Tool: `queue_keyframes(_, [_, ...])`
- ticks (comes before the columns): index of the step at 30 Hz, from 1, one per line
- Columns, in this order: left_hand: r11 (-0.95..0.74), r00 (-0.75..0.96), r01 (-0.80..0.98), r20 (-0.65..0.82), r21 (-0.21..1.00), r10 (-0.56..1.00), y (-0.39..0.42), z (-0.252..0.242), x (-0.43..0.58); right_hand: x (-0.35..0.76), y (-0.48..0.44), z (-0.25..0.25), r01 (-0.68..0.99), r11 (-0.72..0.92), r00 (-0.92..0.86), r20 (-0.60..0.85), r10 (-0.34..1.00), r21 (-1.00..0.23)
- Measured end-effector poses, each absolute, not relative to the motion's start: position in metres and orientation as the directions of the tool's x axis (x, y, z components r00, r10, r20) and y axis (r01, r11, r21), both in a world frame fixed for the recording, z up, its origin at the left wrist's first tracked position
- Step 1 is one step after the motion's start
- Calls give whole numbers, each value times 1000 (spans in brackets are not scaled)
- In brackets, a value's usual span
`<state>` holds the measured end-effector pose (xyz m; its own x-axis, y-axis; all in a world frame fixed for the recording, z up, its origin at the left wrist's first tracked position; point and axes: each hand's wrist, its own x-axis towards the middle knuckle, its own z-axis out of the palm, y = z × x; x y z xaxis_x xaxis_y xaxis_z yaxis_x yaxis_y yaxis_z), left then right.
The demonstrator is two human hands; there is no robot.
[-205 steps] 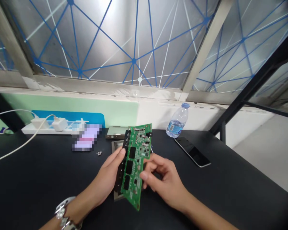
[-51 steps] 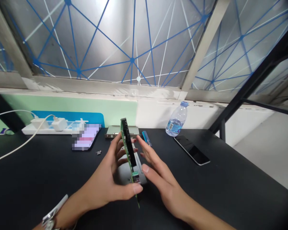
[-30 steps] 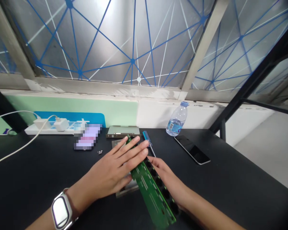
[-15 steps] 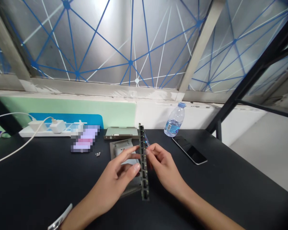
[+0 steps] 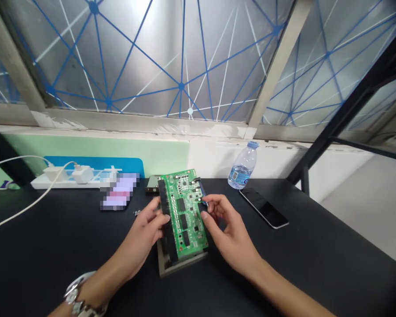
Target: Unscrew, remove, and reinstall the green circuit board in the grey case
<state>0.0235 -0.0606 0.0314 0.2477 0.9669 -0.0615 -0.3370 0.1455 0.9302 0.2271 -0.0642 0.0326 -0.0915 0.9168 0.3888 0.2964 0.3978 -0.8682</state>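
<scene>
Head view shows the green circuit board (image 5: 184, 213) lying face up over a grey metal case (image 5: 181, 263) on the black table (image 5: 36, 246), left hand (image 5: 148, 231) pinching its left edge and right hand (image 5: 229, 233) gripping its right edge with thumb and fingertips. Thin, stiff and light, the board probably handles best by its bare edges, since its small soldered parts look fragile.

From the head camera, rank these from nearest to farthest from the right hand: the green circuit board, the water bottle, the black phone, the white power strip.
1. Green circuit board: held at its right edge by the right hand.
2. Black phone: flat on the table, right of the hand.
3. Water bottle: upright at the table's back edge, beyond the phone.
4. White power strip: far left, by the wall.
</scene>
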Motion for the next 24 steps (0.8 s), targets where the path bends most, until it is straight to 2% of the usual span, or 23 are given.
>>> queue_keyframes(2, [147, 252, -378, -51, 914, 966, -60, 32, 25, 228, -61, 31, 197, 311, -80, 300, 950, -930])
queue_keyframes(5, [156, 276, -394, -45, 906, 960, -59, 29, 26, 226, -61, 31, 64, 194, -219, 176, 960, -979])
queue_keyframes(7, [162, 298, -380, -46, 910, 953, -58, 24, 26, 222, -66, 33, 14, 164, -264, 155, 952, -986])
queue_keyframes(10, [145, 302, -325, -43, 935, 953, -57, 17, 26, 212, -79, 35, -62, 197, -219, 206, 954, -979])
queue_keyframes(14, [48, 302, -231, 25, 972, 953, -62, 20, 33, 200, -89, 31, -113, 275, -256, 296, 920, -955])
queue_keyframes(20, [22, 247, -244, 41, 970, 968, -69, 26, 41, 198, -90, 34, -72, 364, -309, 367, 877, -929])
queue_keyframes(24, [36, 247, -211, 18, 977, 969, -67, 19, 39, 197, -93, 35, -19, 379, -361, 360, 860, -925])
